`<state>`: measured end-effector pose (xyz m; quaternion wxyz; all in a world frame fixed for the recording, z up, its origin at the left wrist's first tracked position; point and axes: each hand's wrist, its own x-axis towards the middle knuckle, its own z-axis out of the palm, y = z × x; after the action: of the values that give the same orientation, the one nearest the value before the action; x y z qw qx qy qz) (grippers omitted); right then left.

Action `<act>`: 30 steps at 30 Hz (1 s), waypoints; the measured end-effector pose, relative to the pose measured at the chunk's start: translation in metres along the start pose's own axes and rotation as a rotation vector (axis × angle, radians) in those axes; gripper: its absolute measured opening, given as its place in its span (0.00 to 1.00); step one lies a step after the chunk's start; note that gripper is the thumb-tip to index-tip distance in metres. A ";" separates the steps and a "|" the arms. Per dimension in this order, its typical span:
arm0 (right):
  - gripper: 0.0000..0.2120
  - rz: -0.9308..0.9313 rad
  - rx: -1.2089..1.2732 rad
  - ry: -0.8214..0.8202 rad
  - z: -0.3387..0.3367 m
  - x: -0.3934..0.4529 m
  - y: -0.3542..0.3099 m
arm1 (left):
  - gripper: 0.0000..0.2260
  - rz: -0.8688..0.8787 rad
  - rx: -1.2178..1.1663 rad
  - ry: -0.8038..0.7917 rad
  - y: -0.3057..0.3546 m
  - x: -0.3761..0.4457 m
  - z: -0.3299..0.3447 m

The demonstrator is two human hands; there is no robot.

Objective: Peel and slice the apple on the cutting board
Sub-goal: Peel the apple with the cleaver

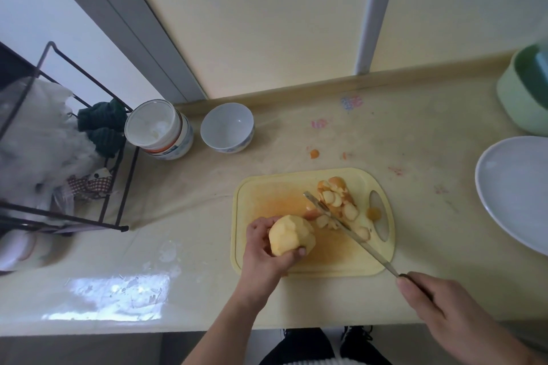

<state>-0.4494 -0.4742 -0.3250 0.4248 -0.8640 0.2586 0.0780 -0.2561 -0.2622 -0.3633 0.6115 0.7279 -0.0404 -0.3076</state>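
The left hand [267, 249] cups the peeled apple [292, 235] over the near-left of the cutting board [314, 222], keeping it clear while the right hand [436, 302], gripping the knife [350, 231], apparently sweeps the peelings [335, 204] aside

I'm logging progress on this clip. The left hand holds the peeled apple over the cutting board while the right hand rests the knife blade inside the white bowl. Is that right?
Not quite. The head view shows the right hand holding the knife with its blade over the peel pile on the cutting board, not inside the white bowl. The left hand does hold the peeled apple.
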 end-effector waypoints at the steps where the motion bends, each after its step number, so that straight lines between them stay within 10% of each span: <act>1: 0.32 -0.002 -0.004 0.006 0.000 -0.001 -0.001 | 0.32 -0.003 0.003 -0.003 0.000 0.000 -0.001; 13: 0.22 -0.170 -0.480 0.098 -0.015 -0.019 -0.016 | 0.26 0.586 0.405 0.104 0.003 0.003 0.003; 30: 0.21 -0.078 -0.487 -0.018 -0.014 -0.018 -0.019 | 0.32 0.621 0.509 0.060 -0.013 0.008 -0.002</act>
<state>-0.4560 -0.4684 -0.2969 0.2088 -0.9496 0.1946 0.1293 -0.2524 -0.2605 -0.3783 0.4762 0.8179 -0.3157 -0.0671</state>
